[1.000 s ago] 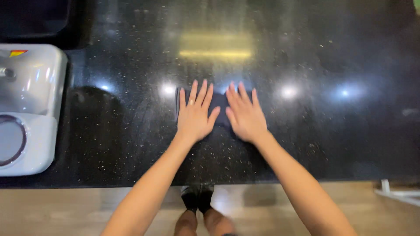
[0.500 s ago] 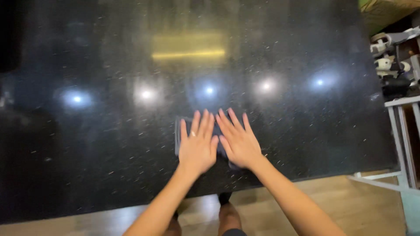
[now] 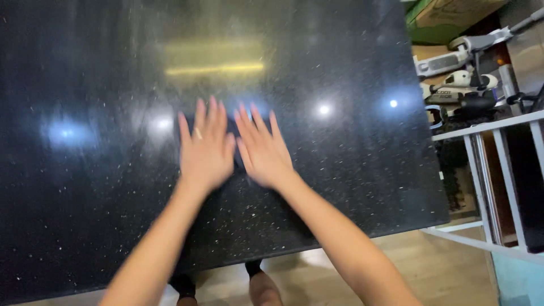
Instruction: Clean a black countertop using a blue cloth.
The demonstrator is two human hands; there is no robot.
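My left hand (image 3: 204,148) lies flat, palm down, on a glossy black speckled countertop (image 3: 102,215), fingers together and pointing away from me, with a ring on one finger. My right hand (image 3: 262,148) rests flat right beside it, fingers slightly spread, the two hands nearly touching at the thumbs. Neither hand holds anything. Both forearms reach in from the bottom of the head view.
The counter's right edge (image 3: 430,164) drops off to a white metal frame (image 3: 493,187) and white machines or scooters (image 3: 462,79) on the floor beyond. A green box (image 3: 447,20) sits at the top right. Wooden floor and my feet (image 3: 263,286) show below the front edge.
The view has swung to the right: the white appliance at the left has left the frame and the metal frame at the right has come in. My hands stay flat on the counter.
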